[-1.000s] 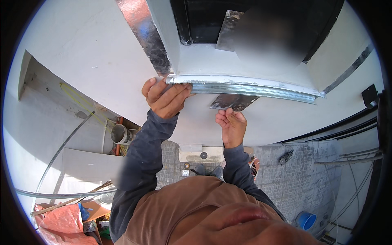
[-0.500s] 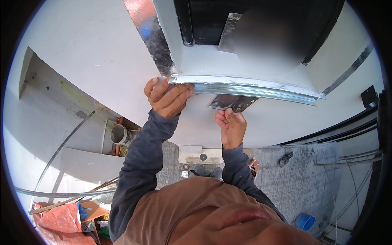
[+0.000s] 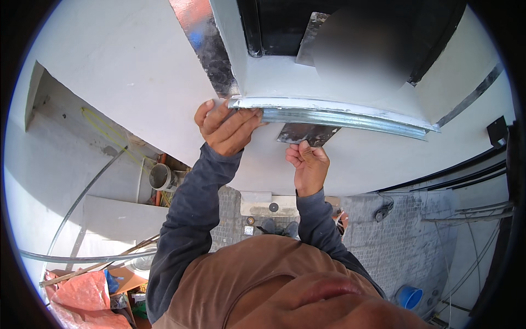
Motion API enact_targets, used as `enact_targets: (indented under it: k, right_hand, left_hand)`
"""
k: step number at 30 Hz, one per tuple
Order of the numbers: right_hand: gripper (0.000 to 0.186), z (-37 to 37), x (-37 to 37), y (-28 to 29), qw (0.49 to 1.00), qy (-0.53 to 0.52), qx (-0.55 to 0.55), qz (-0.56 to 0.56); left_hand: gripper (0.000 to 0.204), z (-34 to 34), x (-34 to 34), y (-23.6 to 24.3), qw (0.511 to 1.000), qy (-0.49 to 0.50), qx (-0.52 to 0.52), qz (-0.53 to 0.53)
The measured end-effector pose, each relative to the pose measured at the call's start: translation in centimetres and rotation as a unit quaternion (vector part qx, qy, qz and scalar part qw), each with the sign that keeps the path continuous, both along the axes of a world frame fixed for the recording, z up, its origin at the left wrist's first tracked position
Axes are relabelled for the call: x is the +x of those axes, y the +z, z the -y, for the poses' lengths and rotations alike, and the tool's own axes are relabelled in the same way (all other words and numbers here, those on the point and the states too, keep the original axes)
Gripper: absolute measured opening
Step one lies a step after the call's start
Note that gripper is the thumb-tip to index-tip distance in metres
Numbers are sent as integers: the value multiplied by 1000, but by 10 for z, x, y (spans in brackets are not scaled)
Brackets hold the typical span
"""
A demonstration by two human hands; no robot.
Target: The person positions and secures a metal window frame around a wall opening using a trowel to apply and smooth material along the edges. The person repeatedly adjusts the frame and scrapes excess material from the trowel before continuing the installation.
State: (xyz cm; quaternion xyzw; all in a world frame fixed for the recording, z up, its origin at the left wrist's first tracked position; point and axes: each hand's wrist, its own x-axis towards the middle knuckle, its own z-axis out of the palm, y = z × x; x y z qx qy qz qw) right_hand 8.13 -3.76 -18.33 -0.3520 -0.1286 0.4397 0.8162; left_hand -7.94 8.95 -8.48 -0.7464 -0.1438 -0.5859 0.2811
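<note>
From 12 to nearly 3 o'clock, a metal strip (image 3: 345, 121) lines the edge of the ledge (image 3: 287, 82), left hand (image 3: 228, 130) clamped on its 9 o'clock end, right hand (image 3: 310, 166) pinching a flat plate (image 3: 308, 132) at 6, so lined up but probably not fixed imo.

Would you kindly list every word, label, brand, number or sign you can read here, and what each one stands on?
None can be read anywhere in the picture.
Metal strip at the left hand: no legible lettering.
Dark metal plate in the right hand: pale specks, no legible lettering.
Small pale square on the paving: too small to tell.
</note>
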Motion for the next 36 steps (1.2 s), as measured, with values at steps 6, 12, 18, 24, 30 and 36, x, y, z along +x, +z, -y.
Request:
enact_targets:
  k: [6,12,18,24,30,36]
  right_hand:
    - [22,0,-4,2,1000,7,-28,9]
    - [21,-2,-7,6,999,5,-37,-3]
    - [20,-5,-10,7,999,25,-32,-23]
    - [19,-6,-12,7,999,18,-30,-13]
    - [15,-6,-11,8,999,12,-28,9]
    - [15,-5,-10,11,998,4,-48,45]
  left_hand:
    - [18,-1,-4,-1,1000,5,-2,-12]
    - [23,0,-5,0,1000,4,-6,-16]
    - [23,0,-3,0,1000,-4,5,-13]
    - [23,-1,-4,-1,1000,-7,-2,-17]
    - [24,-2,-2,-1,1000,-14,2,-12]
    - [23,-1,-5,-1,1000,-11,-1,-16]
